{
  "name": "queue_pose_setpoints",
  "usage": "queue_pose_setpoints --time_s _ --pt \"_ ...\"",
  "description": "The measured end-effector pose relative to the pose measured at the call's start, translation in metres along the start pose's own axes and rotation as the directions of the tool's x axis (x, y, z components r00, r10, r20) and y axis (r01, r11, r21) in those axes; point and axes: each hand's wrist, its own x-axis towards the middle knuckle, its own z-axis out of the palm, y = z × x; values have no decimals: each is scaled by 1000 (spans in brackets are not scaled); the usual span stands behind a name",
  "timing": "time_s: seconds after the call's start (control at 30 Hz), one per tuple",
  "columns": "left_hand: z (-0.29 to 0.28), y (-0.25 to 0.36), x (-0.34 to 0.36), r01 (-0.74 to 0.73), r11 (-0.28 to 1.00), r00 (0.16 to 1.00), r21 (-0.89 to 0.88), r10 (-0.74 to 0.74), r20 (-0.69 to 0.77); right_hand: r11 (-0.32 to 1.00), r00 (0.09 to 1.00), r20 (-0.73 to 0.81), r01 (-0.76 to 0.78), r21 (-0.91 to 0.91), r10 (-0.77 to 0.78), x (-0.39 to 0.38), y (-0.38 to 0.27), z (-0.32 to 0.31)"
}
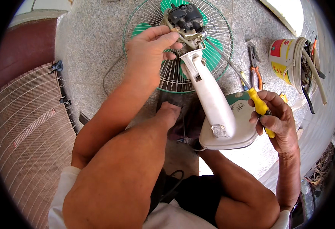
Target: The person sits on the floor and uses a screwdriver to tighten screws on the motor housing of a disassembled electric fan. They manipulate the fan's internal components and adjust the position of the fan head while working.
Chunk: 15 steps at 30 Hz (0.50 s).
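Note:
An electric fan lies partly dismantled between my legs, its wire cage (228, 57) and green blades (141, 28) on the floor. The black motor (184, 15) is bare, above a metal bracket (192, 41) at the top of the white neck (211, 97). My left hand (148, 51) pinches the bracket's left side between thumb and fingers; the exact grip is partly hidden. My right hand (278, 118) is closed round the yellow-and-black handle of a screwdriver (259, 104). The screwdriver's long shaft slants up left, its tip at the bracket's right side. The neck joins a white base (247, 120).
Orange-handled pliers (255, 70) lie right of the cage. Beyond them a white-and-yellow bucket (287, 61) lies tilted, tools and a tube sticking out. A brown woven mat (30, 126) lies at left. A thin cord (105, 78) runs along the floor near the cage.

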Motion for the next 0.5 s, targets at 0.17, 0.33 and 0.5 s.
queue_pose_setpoints --time_s 0.17,0.33,0.5 --pt "-3 -4 4 5 1000 1000 -25 -5 6 1000 1000 -1 -6 -15 6 1 -3 2" --pt "-6 -7 5 47 996 998 -73 -44 49 1000 1000 -14 -17 -23 17 0 -3 3" --pt "-4 -2 2 81 995 996 -61 -78 40 999 1000 -14 -20 -30 20 2 -3 3"
